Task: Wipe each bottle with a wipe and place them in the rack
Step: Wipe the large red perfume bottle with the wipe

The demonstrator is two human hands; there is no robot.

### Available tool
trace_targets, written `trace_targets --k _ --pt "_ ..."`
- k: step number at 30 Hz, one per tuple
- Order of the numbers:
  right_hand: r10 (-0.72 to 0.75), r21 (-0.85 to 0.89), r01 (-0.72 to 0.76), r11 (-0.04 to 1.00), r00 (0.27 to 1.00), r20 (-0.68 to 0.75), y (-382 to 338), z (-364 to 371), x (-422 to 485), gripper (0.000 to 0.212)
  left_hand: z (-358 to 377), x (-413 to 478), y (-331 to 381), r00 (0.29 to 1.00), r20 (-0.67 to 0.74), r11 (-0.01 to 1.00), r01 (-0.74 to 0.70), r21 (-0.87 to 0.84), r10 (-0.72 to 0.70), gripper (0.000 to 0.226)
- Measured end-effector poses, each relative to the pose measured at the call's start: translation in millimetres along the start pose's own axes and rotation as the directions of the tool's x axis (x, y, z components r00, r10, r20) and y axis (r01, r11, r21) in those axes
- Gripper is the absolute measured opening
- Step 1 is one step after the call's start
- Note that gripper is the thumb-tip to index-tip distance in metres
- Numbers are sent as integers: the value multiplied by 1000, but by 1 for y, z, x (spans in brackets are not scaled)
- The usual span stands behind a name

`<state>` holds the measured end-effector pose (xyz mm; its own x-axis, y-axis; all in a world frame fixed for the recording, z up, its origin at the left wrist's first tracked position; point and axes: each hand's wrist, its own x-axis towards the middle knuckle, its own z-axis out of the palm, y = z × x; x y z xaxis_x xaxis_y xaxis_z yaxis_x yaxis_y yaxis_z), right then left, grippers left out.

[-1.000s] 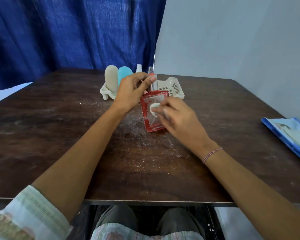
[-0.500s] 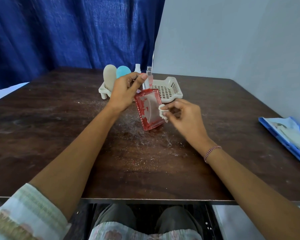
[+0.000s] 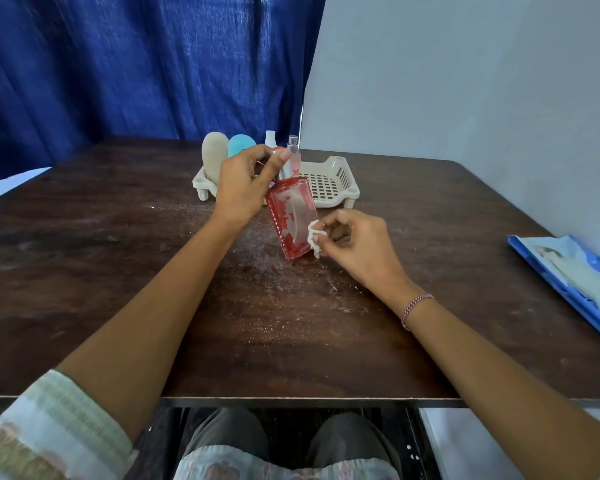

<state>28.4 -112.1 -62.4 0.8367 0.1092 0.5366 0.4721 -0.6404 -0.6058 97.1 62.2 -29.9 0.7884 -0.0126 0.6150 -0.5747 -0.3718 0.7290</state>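
Note:
A flat red bottle (image 3: 291,216) stands tilted on the dark wooden table (image 3: 153,271), its base touching the top. My left hand (image 3: 245,183) grips it at the cap end. My right hand (image 3: 354,244) pinches a small crumpled white wipe (image 3: 313,235) against the bottle's right edge. Behind them sits a cream plastic rack (image 3: 329,183) holding a beige bottle (image 3: 214,155), a teal bottle (image 3: 239,147), a white-capped bottle (image 3: 270,138) and a slim clear spray bottle (image 3: 293,155).
A blue wipe packet (image 3: 568,271) lies at the table's right edge. A blue curtain hangs behind the table and a grey wall stands to the right. The right half of the rack holds nothing.
My right hand slid the wipe from the bottle's front face to its right edge. The bottle tilted further to the left under my left hand.

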Motion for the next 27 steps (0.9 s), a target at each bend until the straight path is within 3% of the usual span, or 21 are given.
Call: trace_targets --k 6,11,16,19,22,25,27 --pt "-201 7 202 979 969 142 -10 2 -4 16 -1 0 1 1000 -7 999 4 51 -4 31" --pt "-259 -24 258 966 965 -39 -9 1 1 16 2 0 5 999 -6 994 -42 104 43 36" --pt "-404 -146 464 873 859 315 -11 2 -7 16 2 2 6 996 8 985 -89 151 88 32" --pt "-475 -184 508 841 858 198 -17 2 -2 19 3 2 9 989 19 977 -149 154 148 28" --pt "-524 -223 515 827 851 23 -23 -2 5 17 7 1 13 974 23 961 -225 159 224 43" --pt "-556 -295 538 790 831 25 -23 -7 5 18 11 0 16 966 36 951 -258 173 255 50" --pt "-582 -325 579 748 807 99 -19 -11 3 18 10 0 17 966 38 952 -260 159 257 48"
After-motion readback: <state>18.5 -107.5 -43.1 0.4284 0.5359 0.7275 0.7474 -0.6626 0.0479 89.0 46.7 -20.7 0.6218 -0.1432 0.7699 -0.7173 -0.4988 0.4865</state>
